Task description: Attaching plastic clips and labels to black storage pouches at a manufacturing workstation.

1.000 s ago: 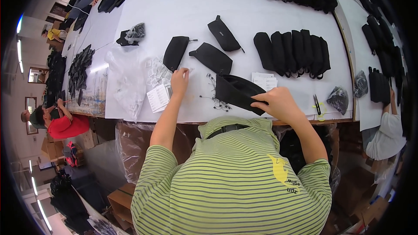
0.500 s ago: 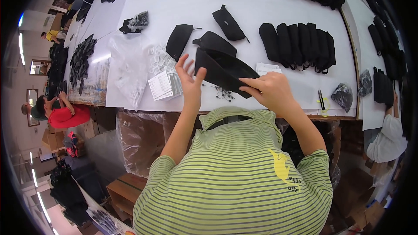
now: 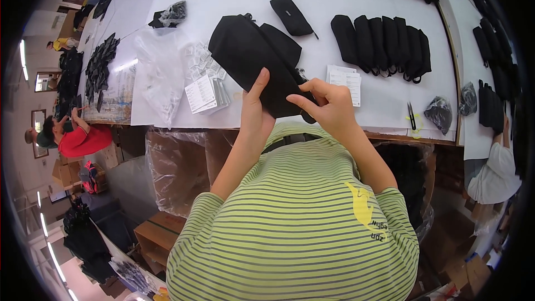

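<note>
A black fabric pouch (image 3: 242,50) is held up above the white table near its front edge, its flat side facing me. My left hand (image 3: 258,103) grips the lower left part, thumb lying across the front and fingers behind the cloth. At the pouch's lower right edge, my right hand (image 3: 330,103) pinches the fabric between thumb and fingers. Partly hidden behind it lies another black pouch (image 3: 285,43). Farther off rests a slim black zippered pouch (image 3: 291,15). A stack of white printed cards (image 3: 346,81) sits just beyond my right hand.
To the right stands a row of several black pouches (image 3: 380,44). Left are a clear plastic bag (image 3: 159,72), small clear packets (image 3: 202,58) and more white cards (image 3: 206,93). A narrow black tool (image 3: 411,116) lies near a dark plastic-wrapped bundle (image 3: 438,116). Other people work at both sides.
The pouch has turned so its broad side faces me, and its open mouth no longer shows. My left hand, spread before, has closed on it. My right hand has shifted slightly left.
</note>
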Demonstrator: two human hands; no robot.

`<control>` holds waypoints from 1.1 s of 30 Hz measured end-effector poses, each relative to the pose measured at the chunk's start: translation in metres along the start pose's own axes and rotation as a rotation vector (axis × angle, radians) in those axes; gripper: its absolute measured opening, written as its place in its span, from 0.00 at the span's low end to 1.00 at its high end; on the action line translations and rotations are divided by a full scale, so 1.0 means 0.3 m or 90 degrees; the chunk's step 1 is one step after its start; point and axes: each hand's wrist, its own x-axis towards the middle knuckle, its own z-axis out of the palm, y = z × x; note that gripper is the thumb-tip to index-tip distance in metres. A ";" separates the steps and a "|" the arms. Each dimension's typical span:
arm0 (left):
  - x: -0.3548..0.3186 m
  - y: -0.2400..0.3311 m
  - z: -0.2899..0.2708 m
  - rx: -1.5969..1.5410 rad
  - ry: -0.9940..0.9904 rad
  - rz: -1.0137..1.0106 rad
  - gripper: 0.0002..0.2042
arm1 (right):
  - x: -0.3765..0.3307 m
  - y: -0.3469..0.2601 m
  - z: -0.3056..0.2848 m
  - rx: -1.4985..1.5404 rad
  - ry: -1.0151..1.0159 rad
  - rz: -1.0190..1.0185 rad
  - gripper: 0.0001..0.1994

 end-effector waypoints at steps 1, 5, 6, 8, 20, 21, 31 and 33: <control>0.006 -0.004 -0.010 0.006 -0.010 -0.004 0.23 | -0.005 -0.001 -0.001 0.016 -0.006 0.016 0.12; 0.003 -0.022 -0.032 -0.012 -0.060 -0.005 0.22 | -0.027 -0.015 -0.003 0.033 0.009 0.072 0.14; 0.003 -0.028 -0.045 -0.011 -0.061 -0.007 0.22 | -0.028 -0.029 -0.006 0.033 0.011 0.073 0.14; 0.014 -0.042 -0.086 -0.035 -0.140 -0.023 0.22 | -0.020 -0.062 -0.013 0.005 0.011 -0.004 0.22; 0.076 -0.074 -0.216 0.039 -0.353 -0.015 0.29 | -0.005 -0.079 -0.052 -0.118 -0.105 -0.093 0.22; 0.082 -0.077 -0.224 0.039 -0.355 -0.015 0.29 | 0.000 -0.081 -0.053 -0.120 -0.103 -0.094 0.22; -0.002 -0.029 -0.040 -0.104 -0.103 0.008 0.18 | -0.008 -0.050 -0.061 -0.042 0.020 -0.086 0.10; -0.010 -0.025 -0.022 -0.118 -0.090 0.007 0.17 | -0.012 -0.053 -0.071 -0.027 0.023 -0.108 0.09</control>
